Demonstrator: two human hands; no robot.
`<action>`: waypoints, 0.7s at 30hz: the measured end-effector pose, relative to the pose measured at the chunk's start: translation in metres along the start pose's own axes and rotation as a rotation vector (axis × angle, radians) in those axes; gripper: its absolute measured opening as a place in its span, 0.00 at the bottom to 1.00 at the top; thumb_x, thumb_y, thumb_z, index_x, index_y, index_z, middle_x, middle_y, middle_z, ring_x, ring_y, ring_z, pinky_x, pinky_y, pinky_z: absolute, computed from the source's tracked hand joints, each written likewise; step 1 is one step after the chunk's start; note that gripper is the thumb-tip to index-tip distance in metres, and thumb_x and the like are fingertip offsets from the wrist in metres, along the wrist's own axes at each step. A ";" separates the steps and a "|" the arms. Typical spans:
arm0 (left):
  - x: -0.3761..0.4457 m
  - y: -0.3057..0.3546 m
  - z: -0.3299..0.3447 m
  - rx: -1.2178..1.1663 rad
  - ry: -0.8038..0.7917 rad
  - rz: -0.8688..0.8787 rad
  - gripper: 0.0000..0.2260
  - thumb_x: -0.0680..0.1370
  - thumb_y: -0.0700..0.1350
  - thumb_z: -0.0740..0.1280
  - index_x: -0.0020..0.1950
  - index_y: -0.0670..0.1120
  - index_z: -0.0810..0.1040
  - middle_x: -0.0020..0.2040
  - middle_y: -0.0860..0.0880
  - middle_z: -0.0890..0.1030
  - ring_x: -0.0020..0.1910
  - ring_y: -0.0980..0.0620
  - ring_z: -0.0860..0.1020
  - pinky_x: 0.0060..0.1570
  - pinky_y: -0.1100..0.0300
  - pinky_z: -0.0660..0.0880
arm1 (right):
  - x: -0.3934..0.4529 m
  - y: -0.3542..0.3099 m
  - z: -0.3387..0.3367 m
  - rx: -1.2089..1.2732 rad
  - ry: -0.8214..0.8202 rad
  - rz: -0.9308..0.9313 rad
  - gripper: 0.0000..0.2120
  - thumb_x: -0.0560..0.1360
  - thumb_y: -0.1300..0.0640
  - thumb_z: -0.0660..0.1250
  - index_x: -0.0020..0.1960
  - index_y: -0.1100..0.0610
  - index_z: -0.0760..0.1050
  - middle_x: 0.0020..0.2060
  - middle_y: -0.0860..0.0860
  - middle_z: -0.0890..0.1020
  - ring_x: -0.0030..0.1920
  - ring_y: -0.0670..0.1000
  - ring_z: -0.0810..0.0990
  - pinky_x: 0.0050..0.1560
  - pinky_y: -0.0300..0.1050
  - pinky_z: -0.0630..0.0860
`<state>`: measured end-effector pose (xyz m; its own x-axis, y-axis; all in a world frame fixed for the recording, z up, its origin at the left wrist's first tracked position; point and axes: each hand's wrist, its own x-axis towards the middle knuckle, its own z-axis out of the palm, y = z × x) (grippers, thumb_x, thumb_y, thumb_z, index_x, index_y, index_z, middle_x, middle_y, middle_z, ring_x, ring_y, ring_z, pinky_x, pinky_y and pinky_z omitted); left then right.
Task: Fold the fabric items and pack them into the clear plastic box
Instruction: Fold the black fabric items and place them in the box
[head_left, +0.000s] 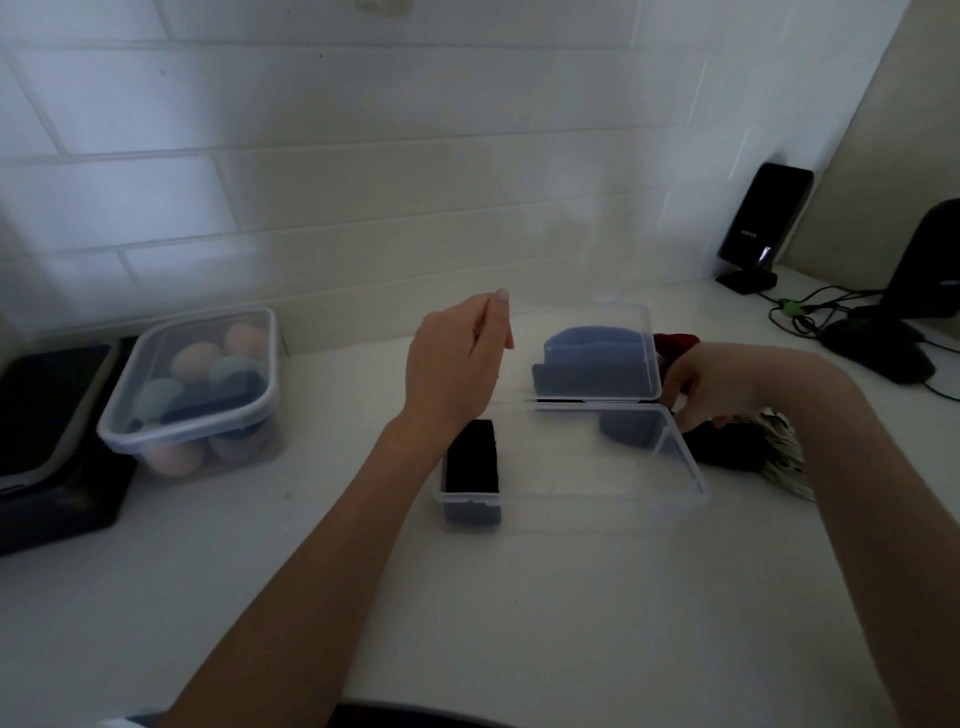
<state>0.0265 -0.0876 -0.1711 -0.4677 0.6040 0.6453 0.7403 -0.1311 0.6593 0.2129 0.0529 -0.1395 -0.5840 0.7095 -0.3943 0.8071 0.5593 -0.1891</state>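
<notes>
The clear plastic box (675, 467) stands open on the white counter, its hinged lid (623, 312) tipped back toward the wall. A folded black fabric item (471, 462) stands at the box's left end. Blue folded fabric (592, 358) shows through the lid, behind the box. My left hand (457, 358) hovers above the box's left end, fingers relaxed and holding nothing. My right hand (696, 387) is just past the box's right wall, fingers curled on a dark fabric item (727, 447) lying on the counter. A red item (675, 343) lies behind that hand.
A lidded clear container (192, 389) of pastel egg-shaped sponges stands at the left, beside a dark flat device (52, 441). A black speaker (758, 223), cables (810, 306) and a black stand (893, 332) fill the right back corner. The tiled wall runs close behind.
</notes>
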 end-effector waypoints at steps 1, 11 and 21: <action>0.000 0.000 0.000 -0.001 -0.003 -0.001 0.20 0.81 0.47 0.55 0.32 0.43 0.73 0.21 0.53 0.70 0.23 0.44 0.75 0.28 0.45 0.75 | 0.002 -0.001 0.003 -0.006 -0.009 -0.001 0.13 0.69 0.55 0.73 0.53 0.55 0.77 0.37 0.47 0.75 0.34 0.47 0.75 0.30 0.34 0.69; 0.000 -0.002 0.001 0.014 -0.025 0.002 0.20 0.81 0.47 0.55 0.32 0.43 0.74 0.21 0.53 0.71 0.22 0.47 0.74 0.28 0.47 0.75 | -0.001 -0.001 0.003 -0.041 0.027 -0.017 0.11 0.69 0.50 0.72 0.46 0.56 0.79 0.44 0.52 0.80 0.44 0.50 0.76 0.45 0.42 0.71; 0.000 -0.004 0.002 0.021 -0.040 0.032 0.20 0.81 0.49 0.54 0.33 0.43 0.74 0.22 0.54 0.71 0.23 0.47 0.75 0.29 0.48 0.75 | -0.007 0.009 -0.022 0.363 0.439 -0.012 0.12 0.69 0.55 0.74 0.40 0.56 0.70 0.44 0.60 0.81 0.37 0.55 0.76 0.38 0.45 0.72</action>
<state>0.0245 -0.0859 -0.1741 -0.4247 0.6305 0.6497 0.7647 -0.1343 0.6302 0.2222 0.0621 -0.1186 -0.5121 0.8589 0.0057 0.7326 0.4402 -0.5192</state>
